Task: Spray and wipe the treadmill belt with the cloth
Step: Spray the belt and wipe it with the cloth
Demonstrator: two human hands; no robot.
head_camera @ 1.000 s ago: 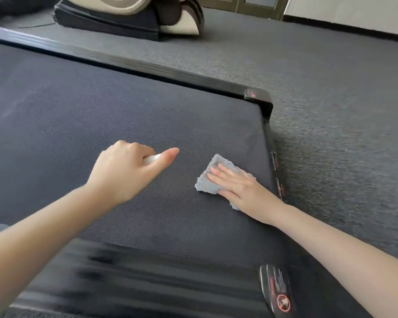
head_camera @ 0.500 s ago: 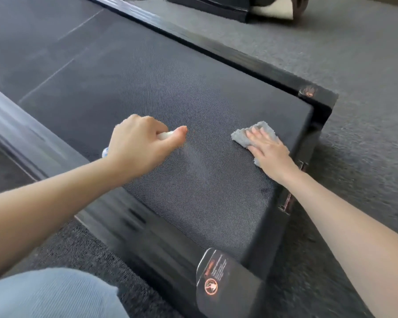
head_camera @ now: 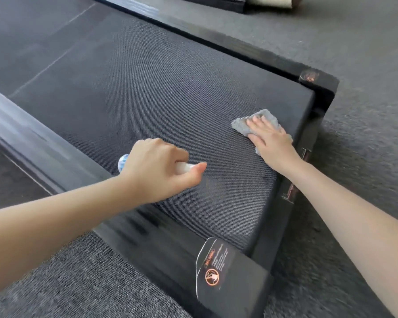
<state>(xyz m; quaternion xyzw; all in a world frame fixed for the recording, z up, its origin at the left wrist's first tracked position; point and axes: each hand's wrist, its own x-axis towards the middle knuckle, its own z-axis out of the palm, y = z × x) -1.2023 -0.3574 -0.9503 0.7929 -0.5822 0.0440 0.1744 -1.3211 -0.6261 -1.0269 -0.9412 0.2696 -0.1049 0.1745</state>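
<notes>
The dark textured treadmill belt (head_camera: 159, 92) fills the middle of the head view, framed by black side rails. My left hand (head_camera: 156, 168) grips a small white spray bottle (head_camera: 184, 167) just above the belt, forefinger lying over its top, nozzle facing right; the bottle's blue-patterned base (head_camera: 122, 162) pokes out behind my palm. My right hand (head_camera: 271, 141) presses flat, fingers straight, on a grey fluffy cloth (head_camera: 241, 125) near the belt's rear right corner. A few dark damp spots (head_camera: 265, 177) mark the belt below the cloth.
The black end rail (head_camera: 317, 125) with warning stickers runs right beside the cloth. An orange-marked sticker plate (head_camera: 216, 267) sits on the near corner. Grey carpet (head_camera: 365, 53) surrounds the treadmill. The base of a cream and black machine (head_camera: 257, 3) stands at the top.
The view has swung left and tilted, so the belt now runs diagonally. My left hand with the bottle has dropped lower on the belt. The right hand stays flat on the cloth near the end rail.
</notes>
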